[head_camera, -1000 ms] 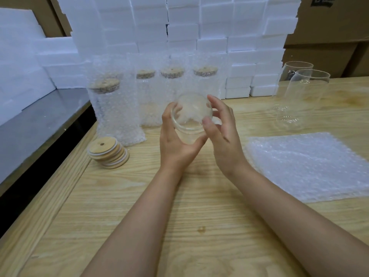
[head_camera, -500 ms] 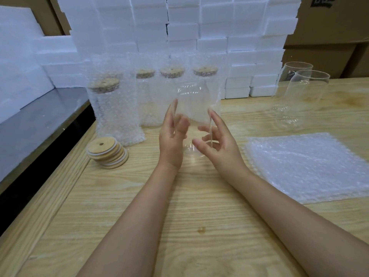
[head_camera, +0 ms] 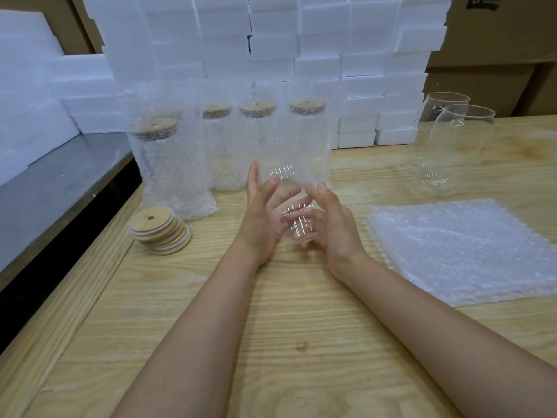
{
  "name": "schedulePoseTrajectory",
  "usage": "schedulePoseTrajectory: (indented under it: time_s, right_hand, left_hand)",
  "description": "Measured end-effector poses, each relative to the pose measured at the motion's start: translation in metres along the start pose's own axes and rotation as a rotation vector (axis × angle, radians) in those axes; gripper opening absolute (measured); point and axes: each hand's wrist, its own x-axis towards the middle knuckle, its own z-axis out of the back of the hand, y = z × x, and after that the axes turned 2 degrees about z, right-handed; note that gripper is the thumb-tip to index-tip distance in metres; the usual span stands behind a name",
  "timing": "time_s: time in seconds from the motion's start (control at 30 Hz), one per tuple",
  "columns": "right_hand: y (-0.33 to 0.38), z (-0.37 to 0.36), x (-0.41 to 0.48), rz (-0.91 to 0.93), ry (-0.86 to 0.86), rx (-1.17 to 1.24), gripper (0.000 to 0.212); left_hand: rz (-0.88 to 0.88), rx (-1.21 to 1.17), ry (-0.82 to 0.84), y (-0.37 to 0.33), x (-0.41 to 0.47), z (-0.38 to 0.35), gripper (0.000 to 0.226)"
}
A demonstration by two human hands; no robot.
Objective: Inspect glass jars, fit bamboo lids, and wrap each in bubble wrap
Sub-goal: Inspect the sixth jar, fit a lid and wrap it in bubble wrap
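I hold a clear glass jar point(head_camera: 288, 159) upright just above the wooden table point(head_camera: 301, 327). My left hand point(head_camera: 260, 220) grips its lower left side, thumb in front and fingers behind the glass. On the other side, my right hand point(head_camera: 333, 229) curls round the base. A stack of bamboo lids point(head_camera: 159, 230) lies to the left of my hands. A pile of bubble wrap sheets point(head_camera: 464, 248) lies flat on the right. Several jars wrapped in bubble wrap, with lids on point(head_camera: 168, 164), stand behind my hands.
Two bare glass jars point(head_camera: 452, 143) stand at the back right. White foam blocks point(head_camera: 271, 40) form a wall along the back, with cardboard boxes point(head_camera: 497, 55) to the right. A grey surface point(head_camera: 45, 188) adjoins the table on the left.
The jar has turned from lying end-on toward me to standing upright. Both hands have slid down to its lower part.
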Motion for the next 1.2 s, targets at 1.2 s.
schedulePoseTrajectory:
  time_s: [1.2]
  right_hand:
    - [-0.002, -0.010, -0.006, 0.325, 0.047, -0.291, 0.046]
  left_hand:
    - [-0.014, -0.069, -0.073, 0.002, 0.004, 0.003, 0.081]
